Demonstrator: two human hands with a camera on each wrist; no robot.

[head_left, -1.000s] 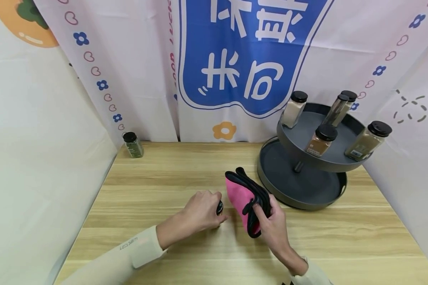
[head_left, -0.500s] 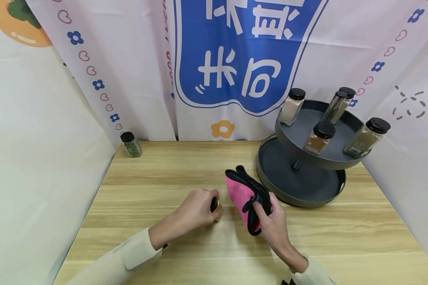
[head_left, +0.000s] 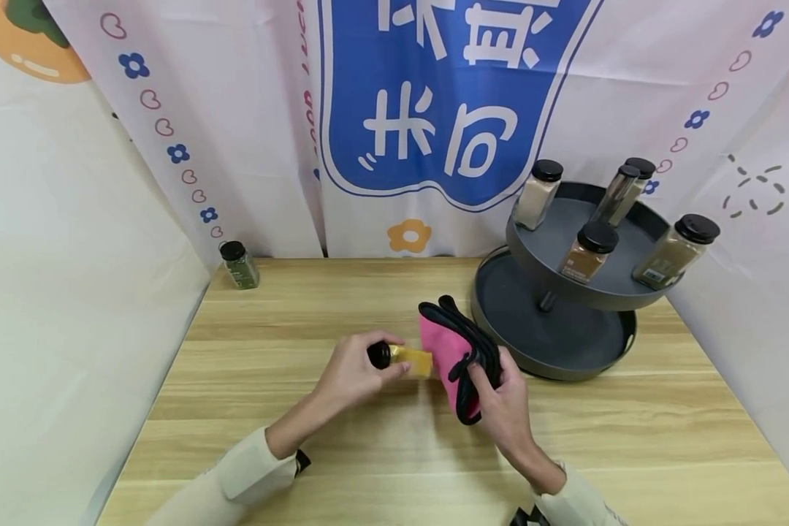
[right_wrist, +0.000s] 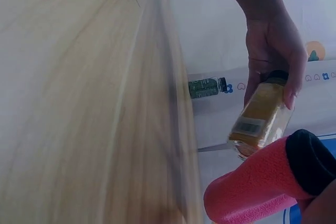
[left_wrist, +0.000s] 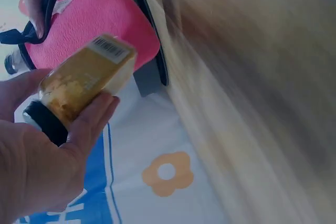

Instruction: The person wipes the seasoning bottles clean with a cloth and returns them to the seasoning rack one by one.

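My left hand (head_left: 353,369) grips a square glass spice jar (head_left: 413,361) around its black-lidded end. Yellow contents and a barcode label show on the jar (left_wrist: 86,77) in the left wrist view; it lies tipped on its side, base toward the right. My right hand (head_left: 505,409) holds a folded pink cloth with black edging (head_left: 443,351), thumb over the folds. In the right wrist view the jar's base is close to the pink cloth (right_wrist: 252,187). Part of the right hand is hidden behind the cloth.
A grey two-tier turntable rack (head_left: 552,343) stands at the right, several spice jars on its upper tier (head_left: 565,226). One green-filled jar (head_left: 239,265) stands at the table's back left corner. A printed curtain (head_left: 269,146) hangs behind the wooden table (head_left: 250,409).
My left hand has turned the spice jar from lid facing me to lying sideways, its base now toward the cloth. The right hand has barely moved with the cloth.
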